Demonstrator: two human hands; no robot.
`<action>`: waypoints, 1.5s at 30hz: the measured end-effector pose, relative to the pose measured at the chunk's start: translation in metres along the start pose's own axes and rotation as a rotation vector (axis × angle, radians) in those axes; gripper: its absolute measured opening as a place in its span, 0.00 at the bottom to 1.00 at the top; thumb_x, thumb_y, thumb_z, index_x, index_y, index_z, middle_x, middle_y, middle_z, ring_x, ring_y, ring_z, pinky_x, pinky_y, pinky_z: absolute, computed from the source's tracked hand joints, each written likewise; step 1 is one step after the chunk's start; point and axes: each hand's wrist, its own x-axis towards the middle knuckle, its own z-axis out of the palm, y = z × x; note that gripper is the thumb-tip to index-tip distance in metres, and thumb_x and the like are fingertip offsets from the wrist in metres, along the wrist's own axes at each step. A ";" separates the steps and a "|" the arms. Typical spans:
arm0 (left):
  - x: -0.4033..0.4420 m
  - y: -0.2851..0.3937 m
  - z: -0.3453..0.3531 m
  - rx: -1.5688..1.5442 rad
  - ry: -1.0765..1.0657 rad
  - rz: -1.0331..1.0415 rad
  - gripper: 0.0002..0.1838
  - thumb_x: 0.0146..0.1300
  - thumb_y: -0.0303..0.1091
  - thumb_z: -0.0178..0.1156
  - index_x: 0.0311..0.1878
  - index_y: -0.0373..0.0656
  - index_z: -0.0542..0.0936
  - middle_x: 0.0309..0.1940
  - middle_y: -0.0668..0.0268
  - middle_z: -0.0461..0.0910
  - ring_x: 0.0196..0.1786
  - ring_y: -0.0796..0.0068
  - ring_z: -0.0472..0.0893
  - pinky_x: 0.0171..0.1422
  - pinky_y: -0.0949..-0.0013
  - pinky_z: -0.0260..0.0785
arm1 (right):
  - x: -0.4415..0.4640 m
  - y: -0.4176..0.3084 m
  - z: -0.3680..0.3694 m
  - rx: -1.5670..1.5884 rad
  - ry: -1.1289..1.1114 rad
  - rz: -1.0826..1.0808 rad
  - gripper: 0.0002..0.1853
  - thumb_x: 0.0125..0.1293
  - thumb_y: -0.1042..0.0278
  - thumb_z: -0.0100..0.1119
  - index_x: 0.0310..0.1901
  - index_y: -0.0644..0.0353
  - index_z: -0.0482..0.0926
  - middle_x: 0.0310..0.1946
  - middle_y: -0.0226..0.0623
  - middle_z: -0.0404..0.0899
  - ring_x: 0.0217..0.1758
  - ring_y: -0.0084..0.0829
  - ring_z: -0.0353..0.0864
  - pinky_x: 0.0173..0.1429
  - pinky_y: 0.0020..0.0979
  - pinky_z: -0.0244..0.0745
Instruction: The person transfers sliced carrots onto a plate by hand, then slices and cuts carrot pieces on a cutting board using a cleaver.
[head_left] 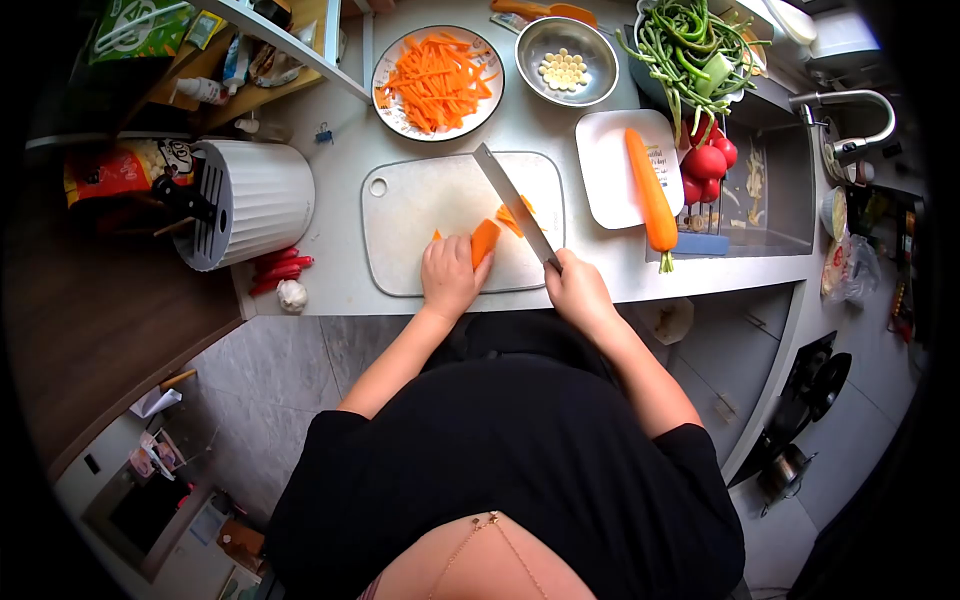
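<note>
On the pale cutting board (410, 220), my left hand (452, 275) is closed around a short piece of carrot (485, 242). My right hand (581, 290) grips the handle of a kitchen knife (518, 206), whose broad blade slants up and left across the board. Beside the blade, to the right of the held piece, lie a few cut carrot strips (510, 220). A small carrot bit (437, 235) sits just above my left hand. Whether the blade touches the board cannot be made out.
Carrot strips fill a patterned plate (381, 104) at the back, next to a metal bowl (606, 85) with pale round slices. A whole carrot (651, 190) lies on a white tray (598, 150). Tomatoes (705, 162), green beans (690, 55) and the sink (795, 200) are to the right; garlic (291, 295) is left.
</note>
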 end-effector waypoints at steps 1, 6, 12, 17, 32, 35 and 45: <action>-0.001 0.002 0.002 0.013 0.006 -0.035 0.21 0.54 0.44 0.66 0.43 0.40 0.73 0.31 0.60 0.76 0.35 0.58 0.75 0.45 0.58 0.64 | 0.000 0.001 -0.001 0.002 0.002 0.002 0.11 0.66 0.66 0.52 0.34 0.67 0.73 0.25 0.58 0.78 0.31 0.58 0.79 0.39 0.51 0.73; 0.007 0.018 -0.005 -0.040 -0.168 -0.262 0.26 0.61 0.45 0.61 0.53 0.35 0.67 0.30 0.57 0.79 0.32 0.53 0.79 0.41 0.56 0.68 | 0.001 0.000 -0.001 0.013 -0.010 0.003 0.11 0.66 0.66 0.51 0.34 0.67 0.73 0.26 0.58 0.78 0.32 0.58 0.79 0.40 0.50 0.73; -0.003 0.015 0.004 -0.504 -0.294 -0.528 0.29 0.68 0.39 0.52 0.67 0.39 0.56 0.29 0.52 0.81 0.29 0.45 0.80 0.35 0.50 0.72 | -0.003 0.002 0.007 -0.007 0.001 -0.014 0.10 0.65 0.66 0.51 0.34 0.66 0.73 0.26 0.58 0.78 0.32 0.58 0.79 0.40 0.50 0.73; 0.001 0.015 0.006 -0.633 -0.280 -0.509 0.28 0.67 0.35 0.51 0.68 0.42 0.56 0.32 0.50 0.81 0.31 0.44 0.80 0.35 0.49 0.71 | -0.008 0.008 0.013 -0.017 0.011 -0.037 0.10 0.65 0.66 0.51 0.34 0.66 0.73 0.26 0.58 0.79 0.32 0.58 0.79 0.40 0.50 0.73; 0.002 -0.013 -0.014 -0.352 -0.195 0.076 0.19 0.58 0.29 0.63 0.51 0.35 0.73 0.50 0.53 0.73 0.52 0.50 0.73 0.57 0.57 0.68 | -0.015 0.000 0.008 0.016 0.032 -0.027 0.10 0.65 0.67 0.51 0.34 0.67 0.73 0.26 0.58 0.78 0.33 0.57 0.79 0.40 0.50 0.73; -0.007 -0.003 -0.005 -0.406 -0.167 -0.099 0.16 0.58 0.27 0.62 0.49 0.35 0.74 0.48 0.51 0.73 0.50 0.48 0.73 0.55 0.57 0.68 | -0.017 0.001 0.021 0.003 0.027 -0.076 0.10 0.66 0.67 0.51 0.36 0.66 0.72 0.25 0.58 0.78 0.31 0.57 0.79 0.38 0.50 0.74; -0.025 0.006 0.011 -0.536 -0.014 -0.292 0.11 0.59 0.26 0.60 0.44 0.34 0.73 0.44 0.50 0.74 0.47 0.46 0.74 0.53 0.57 0.69 | -0.012 -0.009 0.033 -0.129 -0.068 -0.069 0.11 0.67 0.64 0.50 0.36 0.66 0.70 0.23 0.55 0.78 0.29 0.55 0.80 0.37 0.50 0.74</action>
